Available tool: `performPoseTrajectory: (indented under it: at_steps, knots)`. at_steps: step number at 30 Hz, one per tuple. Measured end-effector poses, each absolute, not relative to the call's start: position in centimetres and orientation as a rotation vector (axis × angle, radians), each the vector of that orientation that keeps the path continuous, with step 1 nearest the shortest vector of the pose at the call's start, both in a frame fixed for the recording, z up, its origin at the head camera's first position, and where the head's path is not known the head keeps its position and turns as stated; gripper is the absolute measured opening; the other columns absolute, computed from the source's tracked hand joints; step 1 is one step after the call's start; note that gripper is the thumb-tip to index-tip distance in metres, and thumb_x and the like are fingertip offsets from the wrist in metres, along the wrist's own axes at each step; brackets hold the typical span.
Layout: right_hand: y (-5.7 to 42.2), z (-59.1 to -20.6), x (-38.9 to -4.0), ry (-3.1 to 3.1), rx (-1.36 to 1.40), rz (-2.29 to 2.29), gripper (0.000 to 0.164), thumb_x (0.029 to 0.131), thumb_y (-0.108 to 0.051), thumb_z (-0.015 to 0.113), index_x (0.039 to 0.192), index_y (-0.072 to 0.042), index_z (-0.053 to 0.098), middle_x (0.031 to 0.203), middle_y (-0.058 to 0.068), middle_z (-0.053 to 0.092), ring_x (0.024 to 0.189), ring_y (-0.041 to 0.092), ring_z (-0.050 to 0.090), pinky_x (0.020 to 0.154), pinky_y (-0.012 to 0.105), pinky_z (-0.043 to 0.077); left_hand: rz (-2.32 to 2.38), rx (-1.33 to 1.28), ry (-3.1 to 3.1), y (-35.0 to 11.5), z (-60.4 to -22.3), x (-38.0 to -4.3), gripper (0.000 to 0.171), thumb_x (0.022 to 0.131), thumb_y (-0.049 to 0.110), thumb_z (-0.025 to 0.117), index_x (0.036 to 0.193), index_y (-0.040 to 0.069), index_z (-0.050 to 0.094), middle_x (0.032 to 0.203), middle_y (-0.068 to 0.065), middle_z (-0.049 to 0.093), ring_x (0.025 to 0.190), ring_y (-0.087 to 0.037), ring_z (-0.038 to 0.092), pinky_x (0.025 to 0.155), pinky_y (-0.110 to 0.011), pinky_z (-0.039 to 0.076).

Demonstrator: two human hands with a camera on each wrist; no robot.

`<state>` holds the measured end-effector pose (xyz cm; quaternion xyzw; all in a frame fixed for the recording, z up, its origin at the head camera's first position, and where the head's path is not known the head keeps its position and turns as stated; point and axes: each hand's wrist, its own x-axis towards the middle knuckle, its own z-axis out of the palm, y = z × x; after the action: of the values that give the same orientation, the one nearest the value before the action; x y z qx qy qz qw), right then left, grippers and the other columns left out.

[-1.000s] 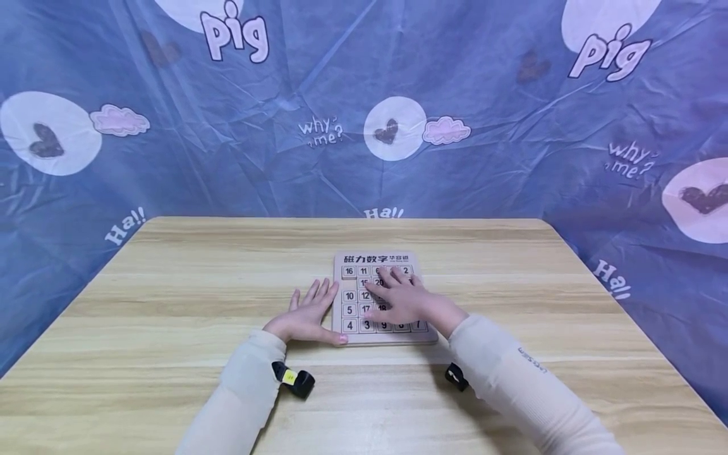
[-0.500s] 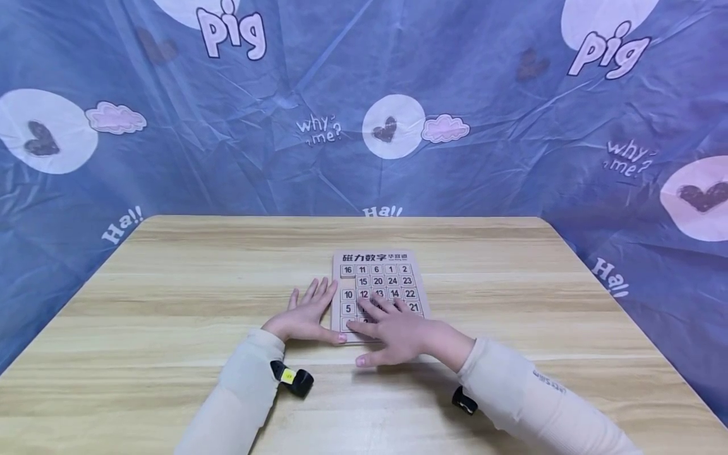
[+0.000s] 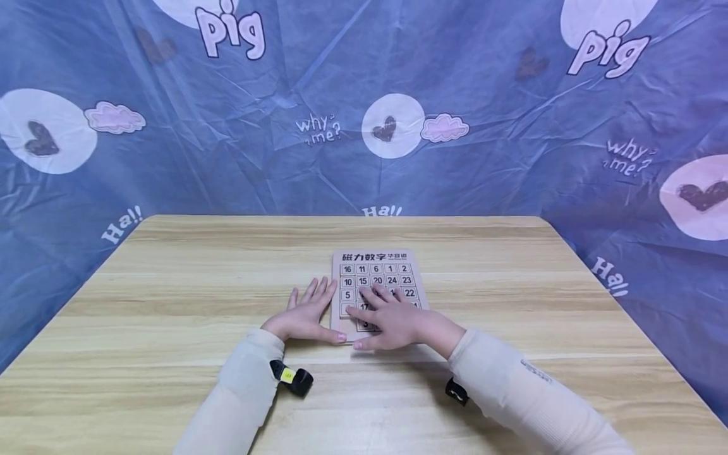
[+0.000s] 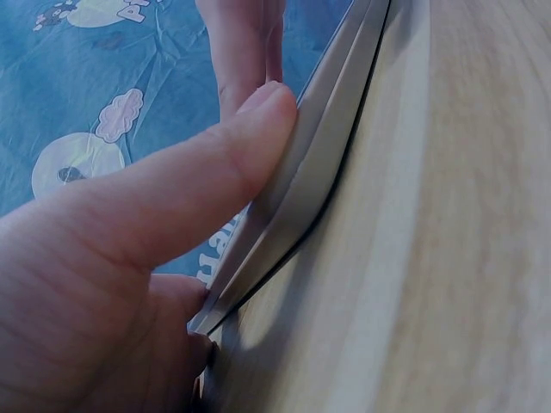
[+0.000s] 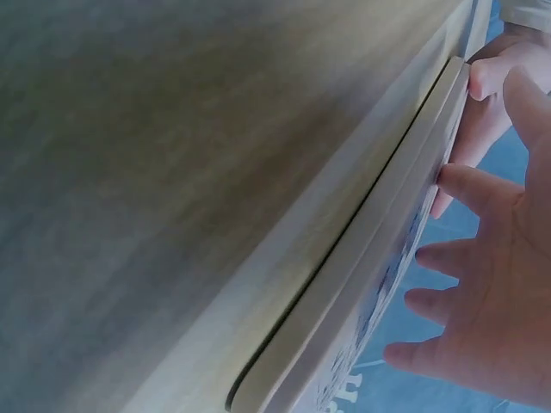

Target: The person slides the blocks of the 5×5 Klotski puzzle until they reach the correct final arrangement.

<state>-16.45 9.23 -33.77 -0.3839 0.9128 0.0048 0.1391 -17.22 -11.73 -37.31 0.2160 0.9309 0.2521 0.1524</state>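
The puzzle [image 3: 375, 257] lies flat on the table, a little right of centre, its title band at the far end. Its tiles [image 3: 376, 269] read 16, 11, 6, 1, 2 in the far row and 10, 15, 20, 24, 23 in the next; 5 starts the third row, and the near left corner is a bare slot [image 3: 347, 326]. The left hand [image 3: 304, 319] is spread with straight fingers, holding loosely to no tile: fingertips at the puzzle's left side, thumb against its near left corner. The right hand [image 3: 395, 321] is also relaxed and unclenched, its index fingertip touching the first tile of the fourth row, the other fingers over the middle tiles, the thumb just past the near edge. Each arm wears a pale sleeve [image 3: 239, 392] with a black camera [image 3: 296, 380] at the wrist, the left one bearing a yellow label [image 3: 288, 375]. The wood-grain table [image 3: 170, 284] meets a creased blue cloth [image 3: 483, 63] printed with hearts, clouds and "pig"
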Motion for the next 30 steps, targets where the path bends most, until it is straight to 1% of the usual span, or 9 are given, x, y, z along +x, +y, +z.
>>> performPoseTrajectory:
  at_steps: [9,13,17,23,30]
  knots:
    - [9.9,-33.7,-16.4,2.646,-1.128,-0.068,0.072,0.077,-0.066,0.034,0.136,-0.026,0.027,0.142,0.014,0.007,0.126,0.037,0.003,0.094,0.059,0.008,0.715,0.620,2.671,-11.8,-37.7,-17.3,0.112,0.061,0.059,0.064,0.139,0.010,0.000,0.141,-0.014,-0.008,0.126,-0.026,-0.013,0.094,-0.050,-0.016]
    - [11.8,-33.2,-15.9,2.664,-1.151,-0.115,0.071,0.078,-0.065,0.033,0.136,-0.024,0.028,0.142,0.014,0.008,0.126,0.037,0.004,0.094,0.059,0.008,0.719,0.622,2.672,-11.8,-37.7,-17.3,0.112,0.061,0.059,0.064,0.139,0.010,-0.001,0.141,-0.013,-0.009,0.126,-0.026,-0.014,0.094,-0.049,-0.016]
    - [14.3,-32.8,-15.2,2.674,-1.161,-0.165,0.068,0.080,-0.061,0.037,0.135,-0.020,0.032,0.141,0.017,0.009,0.124,0.040,0.006,0.092,0.061,0.009,0.721,0.614,2.675,-11.8,-37.6,-17.4,0.112,0.061,0.057,0.065,0.139,0.011,-0.001,0.141,-0.013,-0.009,0.126,-0.025,-0.013,0.094,-0.049,-0.016]
    - [17.7,-32.9,-14.2,2.697,-1.101,-0.228,0.067,0.080,-0.058,0.042,0.132,-0.016,0.038,0.139,0.020,0.013,0.123,0.043,0.007,0.091,0.063,0.010,0.714,0.603,2.669,-11.8,-37.5,-17.3,0.112,0.062,0.057,0.065,0.139,0.012,-0.003,0.141,-0.011,-0.010,0.126,-0.024,-0.014,0.094,-0.048,-0.016]
    - [19.3,-33.3,-13.7,2.681,-1.072,-0.242,0.066,0.080,-0.058,0.041,0.129,-0.014,0.043,0.138,0.022,0.016,0.122,0.045,0.010,0.089,0.064,0.012,0.733,0.605,2.664,-11.8,-37.5,-17.3,0.112,0.061,0.056,0.065,0.139,0.012,-0.002,0.141,-0.011,-0.010,0.126,-0.024,-0.014,0.094,-0.048,-0.016]
